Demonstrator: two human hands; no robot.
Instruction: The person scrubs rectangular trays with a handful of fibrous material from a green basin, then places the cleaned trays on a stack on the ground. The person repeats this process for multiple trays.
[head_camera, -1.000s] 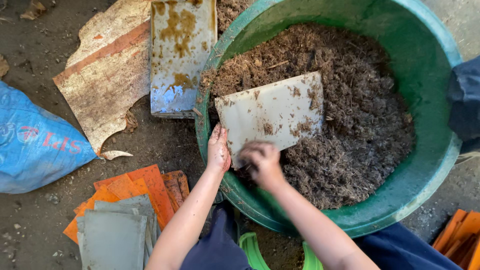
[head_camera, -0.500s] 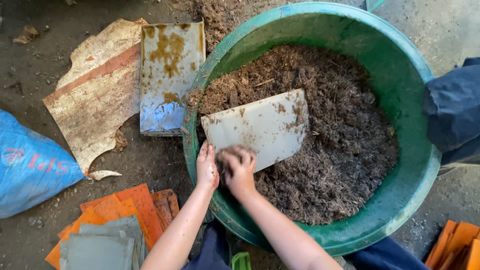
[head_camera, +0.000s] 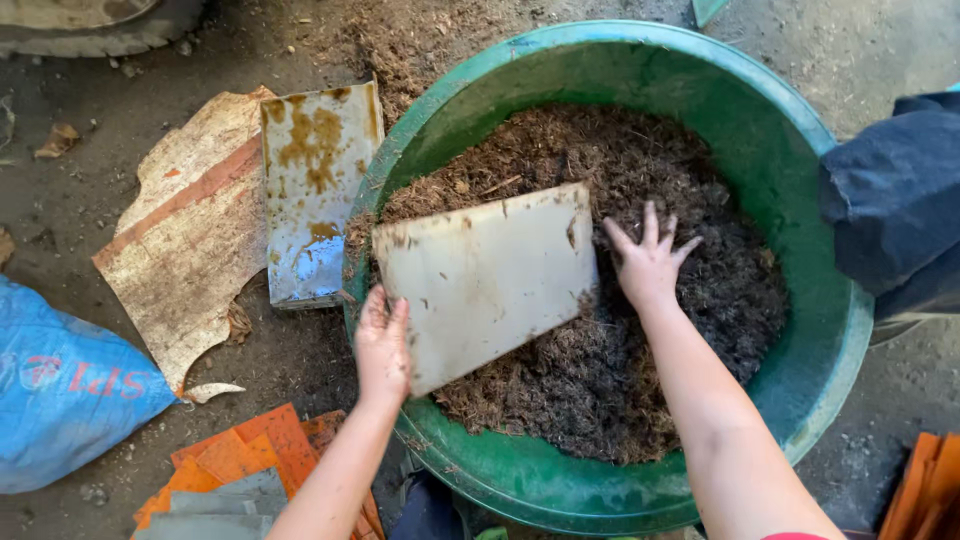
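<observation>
The left hand (head_camera: 383, 345) grips the near left corner of a pale flat board (head_camera: 490, 280); the fingers are closed over its edge, the thumb probably underneath, though the view does not show it clearly. The board lies tilted across the left half of a big green tub (head_camera: 800, 400), with its near corner over the rim and its far edge resting on the dark fibrous soil (head_camera: 620, 400) that fills the tub; held in this way it can work like a wide scraper, because one long edge meets the soil while the hand keeps the other end up.

The right hand (head_camera: 650, 262) is apart from the board, just beside its right edge; it lies palm down on the soil with the fingers spread wide, holding nothing, as if to press or feel the loose material; the open fingers cover more surface than a closed fist.

Around the tub the ground is dirty concrete. Just beside the tub on the left lies a rusty metal sheet (head_camera: 315, 190), and partly under it a torn piece of cardboard (head_camera: 185, 260) with a reddish stripe; they lie flat. At the lower left there is a blue sack (head_camera: 60, 390), and near it a few orange tiles (head_camera: 240, 460) with grey pieces on top. At the right edge a dark cloth (head_camera: 895, 200) hangs over the tub rim; I cannot tell whether it belongs to another person.
</observation>
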